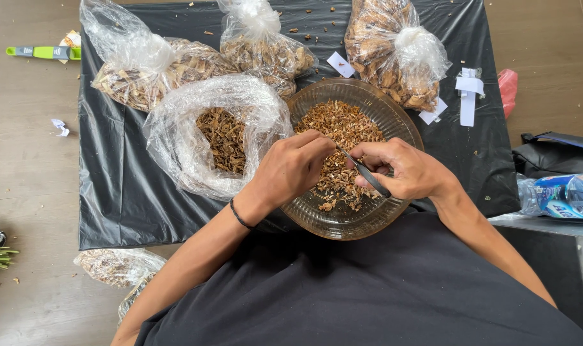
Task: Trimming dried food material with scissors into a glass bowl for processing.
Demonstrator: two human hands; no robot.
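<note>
A clear glass bowl (394,112) filled with cut brown dried plant pieces (342,125) rests on my lap edge. My right hand (403,170) grips dark scissors (368,176) over the bowl, blades pointing up-left. My left hand (294,166), a black band on its wrist, pinches a small dried piece at the scissor tips. An open clear plastic bag (182,144) with more dried pieces (224,138) lies just left of the bowl.
Three tied plastic bags of dried material (144,70) (262,48) (394,51) lie on a black plastic sheet (112,192). White paper slips (469,93) sit at right. A water bottle (563,195), black bag (550,154), green-handled tool (41,52) lie around.
</note>
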